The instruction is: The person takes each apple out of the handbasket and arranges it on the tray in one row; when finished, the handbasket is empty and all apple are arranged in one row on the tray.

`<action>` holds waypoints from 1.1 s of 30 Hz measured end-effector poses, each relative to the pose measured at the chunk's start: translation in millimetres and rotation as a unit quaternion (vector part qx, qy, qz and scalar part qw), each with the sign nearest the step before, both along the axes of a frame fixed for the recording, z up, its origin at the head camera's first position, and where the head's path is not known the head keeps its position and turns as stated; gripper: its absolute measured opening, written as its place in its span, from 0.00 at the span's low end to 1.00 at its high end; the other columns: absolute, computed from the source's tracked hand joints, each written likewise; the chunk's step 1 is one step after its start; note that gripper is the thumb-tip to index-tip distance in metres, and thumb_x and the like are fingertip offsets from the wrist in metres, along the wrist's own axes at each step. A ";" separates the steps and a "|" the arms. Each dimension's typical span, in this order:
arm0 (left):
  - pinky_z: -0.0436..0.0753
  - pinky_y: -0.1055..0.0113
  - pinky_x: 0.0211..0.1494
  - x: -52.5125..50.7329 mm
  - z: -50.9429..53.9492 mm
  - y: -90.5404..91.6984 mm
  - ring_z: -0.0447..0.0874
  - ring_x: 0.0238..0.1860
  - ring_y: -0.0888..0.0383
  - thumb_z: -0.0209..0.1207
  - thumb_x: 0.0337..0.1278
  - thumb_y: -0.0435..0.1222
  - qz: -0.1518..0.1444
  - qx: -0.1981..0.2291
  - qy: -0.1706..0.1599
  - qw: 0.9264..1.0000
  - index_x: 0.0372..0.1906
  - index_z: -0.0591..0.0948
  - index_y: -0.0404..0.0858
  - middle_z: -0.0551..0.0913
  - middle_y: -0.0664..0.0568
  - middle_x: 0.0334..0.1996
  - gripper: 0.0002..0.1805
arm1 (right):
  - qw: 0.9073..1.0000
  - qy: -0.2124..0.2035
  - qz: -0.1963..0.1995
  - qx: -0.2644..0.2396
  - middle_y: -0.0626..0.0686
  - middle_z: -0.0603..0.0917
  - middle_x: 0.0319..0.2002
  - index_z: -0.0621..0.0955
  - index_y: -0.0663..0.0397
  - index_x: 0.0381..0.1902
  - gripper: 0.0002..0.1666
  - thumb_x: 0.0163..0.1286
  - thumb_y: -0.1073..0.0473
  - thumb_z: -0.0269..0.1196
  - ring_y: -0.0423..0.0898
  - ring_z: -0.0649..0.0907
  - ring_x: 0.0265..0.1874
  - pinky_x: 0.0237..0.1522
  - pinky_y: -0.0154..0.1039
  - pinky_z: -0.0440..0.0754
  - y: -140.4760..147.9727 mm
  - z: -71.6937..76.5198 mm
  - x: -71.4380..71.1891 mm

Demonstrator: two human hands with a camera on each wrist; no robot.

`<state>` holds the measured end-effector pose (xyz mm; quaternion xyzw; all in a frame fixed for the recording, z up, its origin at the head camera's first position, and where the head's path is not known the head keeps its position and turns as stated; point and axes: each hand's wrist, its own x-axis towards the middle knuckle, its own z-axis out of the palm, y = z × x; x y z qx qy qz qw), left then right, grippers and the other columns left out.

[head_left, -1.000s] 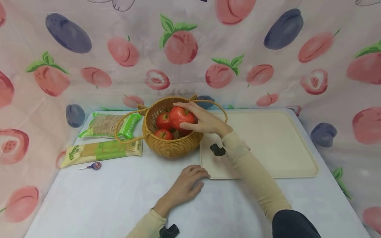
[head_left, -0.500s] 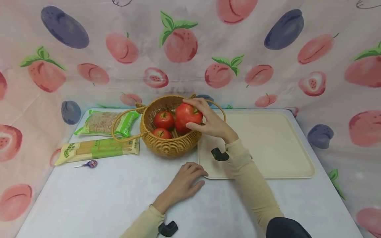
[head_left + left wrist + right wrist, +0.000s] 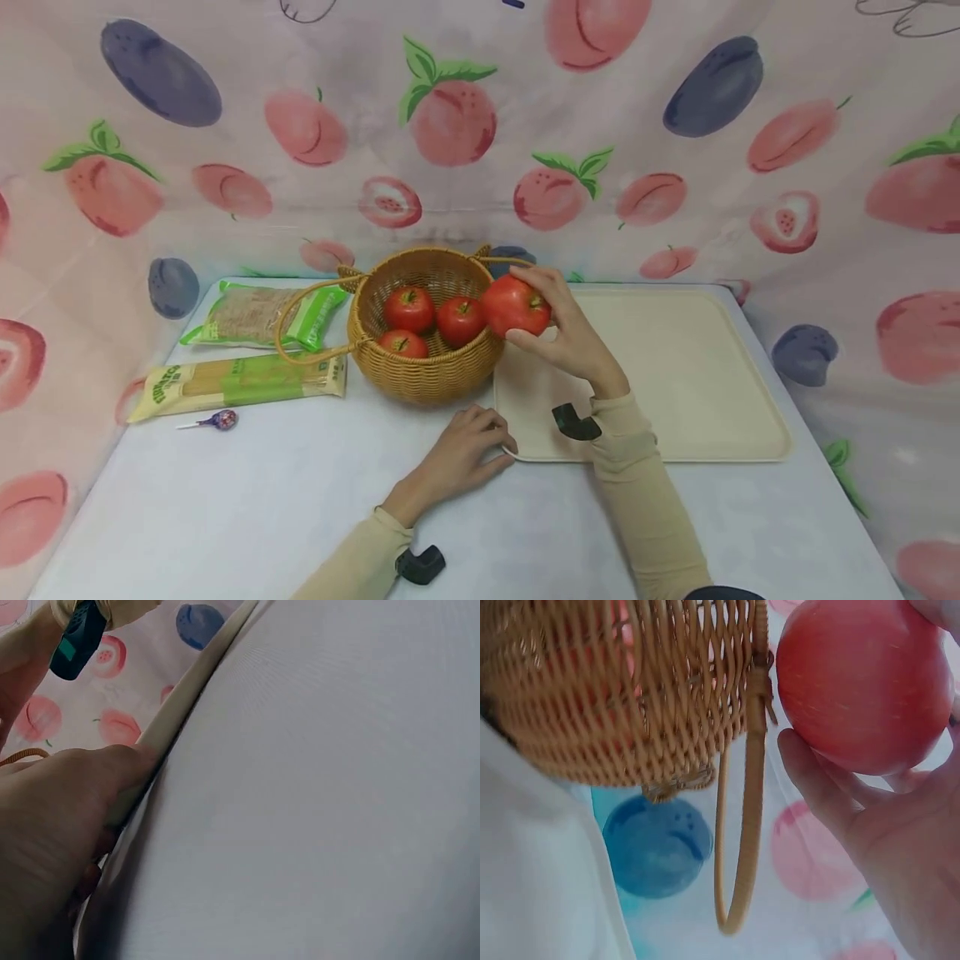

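My right hand [image 3: 570,333] grips a large red apple [image 3: 515,304], thumb and fingers round its sides, just right of the wicker basket's rim. In the right wrist view this apple [image 3: 864,682] is beside the basket, fingertips against its underside. Three more red apples, one of them [image 3: 408,309] toward the back, lie inside the wicker basket [image 3: 427,379]. My left hand [image 3: 461,450] is at the near left corner of the cream tray [image 3: 660,375], with that corner between thumb and curled fingers. Seen from the left wrist, the thumb lies along the tray rim [image 3: 180,705].
Left of the basket lie a green-edged clear packet [image 3: 262,315] and a long packet of noodles [image 3: 247,383]. A lollipop [image 3: 217,420] is in front of them. One basket handle [image 3: 300,321] spreads out over the packets. A fruit-print cloth [image 3: 450,200] hangs behind the table.
My right hand has lifted the apple out over the basket's right rim and moved right, uncovering another apple inside. The left hand stays at the tray corner, its fingers slightly more curled.
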<state>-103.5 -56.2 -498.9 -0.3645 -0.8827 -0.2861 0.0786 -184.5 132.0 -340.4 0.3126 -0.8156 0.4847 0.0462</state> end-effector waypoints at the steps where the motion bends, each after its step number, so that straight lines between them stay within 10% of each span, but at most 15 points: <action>1: 0.70 0.61 0.56 -0.5 0.6 -1.6 0.69 0.47 0.63 0.64 0.54 0.45 0.002 0.000 0.001 1.000 0.37 0.83 0.55 0.75 0.63 0.39 0.05 | 1.000 0.003 0.000 -0.003 0.59 0.63 0.63 0.64 0.53 0.68 0.42 0.56 0.67 0.67 0.51 0.71 0.58 0.50 0.50 0.77 1.3 -0.8 -0.5; 18: 0.70 0.62 0.54 -10.6 2.8 -5.5 0.68 0.47 0.62 0.63 0.55 0.42 -0.003 0.013 0.015 1.000 0.38 0.82 0.54 0.75 0.62 0.40 0.05 | 0.997 0.012 -0.071 -0.011 0.57 0.68 0.61 0.64 0.50 0.67 0.44 0.53 0.65 0.69 0.51 0.72 0.58 0.56 0.56 0.73 26.7 -4.6 -6.0; 33: 0.69 0.63 0.55 1.2 -7.0 -1.7 0.68 0.47 0.63 0.62 0.57 0.42 -0.003 0.015 0.010 1.000 0.38 0.82 0.55 0.75 0.62 0.40 0.05 | 0.992 -0.007 -0.126 -0.031 0.58 0.66 0.63 0.66 0.52 0.66 0.44 0.52 0.67 0.70 0.50 0.70 0.59 0.58 0.53 0.71 42.9 -22.0 -7.0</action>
